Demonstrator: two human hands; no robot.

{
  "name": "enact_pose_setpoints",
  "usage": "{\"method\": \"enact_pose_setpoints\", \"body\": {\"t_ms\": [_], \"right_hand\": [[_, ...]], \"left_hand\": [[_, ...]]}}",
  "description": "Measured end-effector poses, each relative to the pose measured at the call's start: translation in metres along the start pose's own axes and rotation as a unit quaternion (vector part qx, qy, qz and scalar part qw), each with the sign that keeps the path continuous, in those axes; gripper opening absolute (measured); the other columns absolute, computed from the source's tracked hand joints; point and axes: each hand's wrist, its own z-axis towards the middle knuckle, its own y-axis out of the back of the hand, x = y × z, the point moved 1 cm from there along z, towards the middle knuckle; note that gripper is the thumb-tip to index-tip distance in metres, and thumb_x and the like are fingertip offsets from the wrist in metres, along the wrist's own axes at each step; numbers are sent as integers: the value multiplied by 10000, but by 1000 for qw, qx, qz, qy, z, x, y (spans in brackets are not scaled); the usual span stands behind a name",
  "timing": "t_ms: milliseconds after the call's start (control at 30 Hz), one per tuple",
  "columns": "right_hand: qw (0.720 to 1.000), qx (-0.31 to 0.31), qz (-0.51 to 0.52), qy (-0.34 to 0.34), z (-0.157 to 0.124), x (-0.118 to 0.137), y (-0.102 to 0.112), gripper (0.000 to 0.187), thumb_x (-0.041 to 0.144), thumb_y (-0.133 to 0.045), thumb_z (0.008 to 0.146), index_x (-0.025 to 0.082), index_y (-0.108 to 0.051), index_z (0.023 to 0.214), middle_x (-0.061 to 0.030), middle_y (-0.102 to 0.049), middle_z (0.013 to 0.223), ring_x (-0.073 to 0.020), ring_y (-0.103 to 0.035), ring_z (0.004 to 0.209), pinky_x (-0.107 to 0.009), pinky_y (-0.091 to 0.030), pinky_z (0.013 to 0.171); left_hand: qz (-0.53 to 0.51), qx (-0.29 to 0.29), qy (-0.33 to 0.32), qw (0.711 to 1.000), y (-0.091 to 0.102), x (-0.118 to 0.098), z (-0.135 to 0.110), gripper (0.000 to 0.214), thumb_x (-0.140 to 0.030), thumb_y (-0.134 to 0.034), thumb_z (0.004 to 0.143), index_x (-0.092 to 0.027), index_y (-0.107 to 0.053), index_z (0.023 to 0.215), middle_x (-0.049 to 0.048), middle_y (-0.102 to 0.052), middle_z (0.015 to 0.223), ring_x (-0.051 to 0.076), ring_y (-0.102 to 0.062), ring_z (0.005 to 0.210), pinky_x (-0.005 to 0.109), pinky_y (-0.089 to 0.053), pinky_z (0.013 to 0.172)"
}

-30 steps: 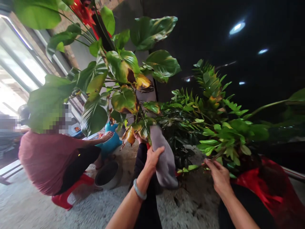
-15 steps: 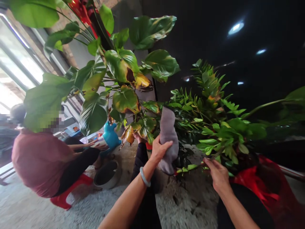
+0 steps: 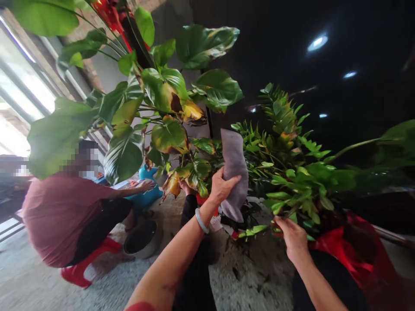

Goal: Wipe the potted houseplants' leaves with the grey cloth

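Note:
My left hand [image 3: 221, 186] is closed on a grey cloth [image 3: 234, 170], held upright against the leaves of a small-leaved green plant [image 3: 285, 172]. A pale bangle circles that wrist. My right hand [image 3: 292, 237] is lower and to the right, fingers pinched around a thin stem of the same plant, just under its leaf cluster. A big-leaved plant [image 3: 162, 108] with yellow-brown patches rises behind the cloth to the left.
A person in a dark red shirt [image 3: 61, 216] squats at the left on a low red stool, reaching toward a blue object [image 3: 147, 190]. A grey bowl [image 3: 142, 239] lies on the rough concrete floor. Red wrapping [image 3: 350, 255] surrounds the pot at the right.
My left hand has raised the grey cloth up and to the right, into the plant's leaves. My right hand has stayed on the stem.

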Motion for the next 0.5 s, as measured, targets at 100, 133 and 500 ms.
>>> {"method": "enact_pose_setpoints", "body": {"t_ms": [100,133,500], "right_hand": [[1000,-6,3,4,-1,1,1,317,467,-784,387,200,-670,516,-27,-657,491,-195,-574,485,-278,-383,394],[1000,-6,3,3,-1,1,2,314,460,-786,390,196,-676,521,-28,-658,493,-194,-573,487,-279,-386,400],[1000,0,-1,-8,-1,2,2,318,453,-783,404,195,-670,551,-25,-654,511,-204,-581,508,-288,-404,403]], "left_hand": [[110,125,63,984,1,25,-25,166,-258,-741,531,-184,-702,674,-25,-578,578,174,-519,597,270,-417,560],[134,165,73,974,3,28,-34,159,-245,-755,506,-186,-708,646,-39,-548,543,172,-502,582,269,-397,550],[-48,-17,6,999,3,-8,0,363,-354,-741,576,-157,-700,878,20,-666,781,182,-586,704,282,-487,668]]}}
